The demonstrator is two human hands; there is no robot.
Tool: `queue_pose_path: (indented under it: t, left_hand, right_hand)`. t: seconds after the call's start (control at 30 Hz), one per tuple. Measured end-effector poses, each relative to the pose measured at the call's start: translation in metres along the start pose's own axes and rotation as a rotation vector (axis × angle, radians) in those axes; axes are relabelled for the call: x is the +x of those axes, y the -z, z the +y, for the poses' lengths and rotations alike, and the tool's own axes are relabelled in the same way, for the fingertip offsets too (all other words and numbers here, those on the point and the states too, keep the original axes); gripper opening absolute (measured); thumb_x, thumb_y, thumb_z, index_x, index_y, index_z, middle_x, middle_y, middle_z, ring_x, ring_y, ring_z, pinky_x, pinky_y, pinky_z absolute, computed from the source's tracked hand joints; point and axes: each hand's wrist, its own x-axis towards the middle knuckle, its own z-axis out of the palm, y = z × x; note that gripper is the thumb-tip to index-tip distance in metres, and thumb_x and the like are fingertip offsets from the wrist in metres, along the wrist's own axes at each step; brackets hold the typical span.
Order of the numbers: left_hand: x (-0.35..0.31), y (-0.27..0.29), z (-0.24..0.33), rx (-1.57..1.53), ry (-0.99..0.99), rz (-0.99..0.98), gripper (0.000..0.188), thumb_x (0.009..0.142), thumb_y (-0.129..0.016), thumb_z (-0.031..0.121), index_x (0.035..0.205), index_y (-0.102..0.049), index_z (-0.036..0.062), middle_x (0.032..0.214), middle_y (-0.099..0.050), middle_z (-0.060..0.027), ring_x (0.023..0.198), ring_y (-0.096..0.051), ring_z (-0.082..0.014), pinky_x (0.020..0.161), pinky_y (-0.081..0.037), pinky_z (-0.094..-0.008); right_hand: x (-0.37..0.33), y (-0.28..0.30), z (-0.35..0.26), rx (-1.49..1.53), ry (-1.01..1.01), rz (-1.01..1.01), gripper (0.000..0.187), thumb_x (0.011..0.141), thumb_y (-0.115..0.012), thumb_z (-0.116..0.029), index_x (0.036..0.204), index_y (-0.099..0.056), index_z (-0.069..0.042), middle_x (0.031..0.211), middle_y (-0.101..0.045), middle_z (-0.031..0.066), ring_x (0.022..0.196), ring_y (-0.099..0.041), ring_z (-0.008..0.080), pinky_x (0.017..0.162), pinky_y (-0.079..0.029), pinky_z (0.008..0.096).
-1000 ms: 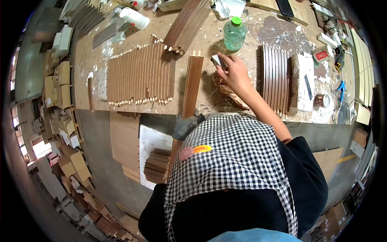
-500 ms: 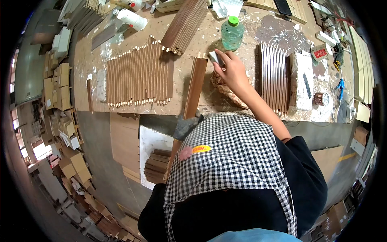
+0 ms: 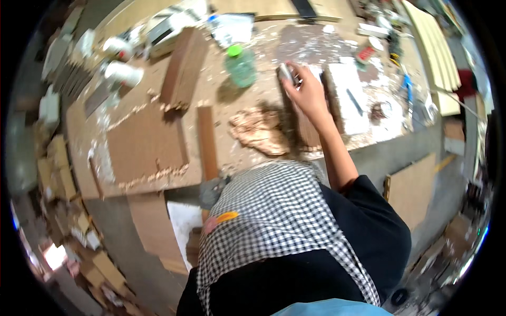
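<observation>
My left hand (image 3: 212, 193), in a grey glove, is closed round the near end of a brown wooden strip (image 3: 207, 142) at the table's front edge. My right hand (image 3: 308, 95) is bare and pinches a small whitish block (image 3: 286, 72). It is above the far end of the right-hand row of brown strips (image 3: 307, 131), partly covering it; blur hides whether the block touches them. Between the two hands lies a crumpled tan paper or cloth (image 3: 258, 130). A wide row of brown strips (image 3: 147, 142) lies left of the held strip.
A green-capped clear bottle (image 3: 241, 67) stands beyond the crumpled piece. Behind the wide row is a stacked bundle of strips (image 3: 184, 68). To the right are a white-smeared block (image 3: 345, 100), a red-and-white cup (image 3: 369, 51) and a blue tool (image 3: 407, 90). White bottles (image 3: 124, 73) are at far left.
My right hand, with the small block, has moved from beside the held strip to above the right-hand row. The view has shifted and blurred. My left hand still grips the strip.
</observation>
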Motion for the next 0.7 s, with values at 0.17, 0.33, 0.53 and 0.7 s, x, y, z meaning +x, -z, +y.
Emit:
queue_pose_path:
  t: [0.17, 0.33, 0.53, 0.7]
  left_hand:
    - [-0.015, 0.005, 0.009, -0.061, 0.095, 0.004, 0.017, 0.092, -0.059, 0.015, 0.096, -0.067, -0.0002, 0.086, -0.069, -0.0104, 0.081, -0.066, -0.0212, 0.076, -0.053, -0.0286]
    - [-0.011, 0.006, 0.010, -0.091, 0.078, 0.021, 0.017, 0.092, -0.059, 0.014, 0.097, -0.066, -0.0007, 0.087, -0.069, -0.0107, 0.082, -0.066, -0.0212, 0.077, -0.053, -0.0288]
    - [0.014, 0.000, 0.026, -0.180, -0.013, 0.233, 0.017, 0.092, -0.059, 0.013, 0.099, -0.066, -0.0014, 0.089, -0.069, -0.0111, 0.083, -0.066, -0.0212, 0.077, -0.053, -0.0291]
    - [0.032, 0.003, 0.062, -0.195, -0.106, 0.331, 0.018, 0.092, -0.058, 0.012, 0.100, -0.065, -0.0020, 0.090, -0.069, -0.0114, 0.084, -0.066, -0.0212, 0.078, -0.054, -0.0293]
  right_hand:
    - [0.065, 0.118, 0.142, -0.673, -0.271, 0.293, 0.043, 0.084, -0.069, -0.024, 0.117, -0.056, 0.000, 0.111, -0.062, 0.0220, 0.096, -0.065, 0.0376, 0.084, -0.052, 0.0461]
    - [0.081, 0.173, 0.262, -0.833, -0.525, -0.030, 0.052, 0.082, -0.070, -0.033, 0.118, -0.055, 0.001, 0.101, -0.068, 0.0258, 0.095, -0.065, 0.0418, 0.083, -0.051, 0.0488]
    - [0.045, 0.066, 0.075, -0.557, 0.108, 0.144, 0.022, 0.091, -0.066, -0.025, 0.096, -0.068, -0.004, 0.094, -0.065, 0.0164, 0.091, -0.062, 0.0358, 0.080, -0.049, 0.0448]
    - [-0.076, -0.090, -0.015, -0.462, 0.361, -0.520, 0.064, 0.087, -0.066, -0.054, 0.139, -0.054, -0.019, 0.154, -0.035, 0.0212, 0.143, -0.028, 0.0453, 0.115, -0.024, 0.0602]
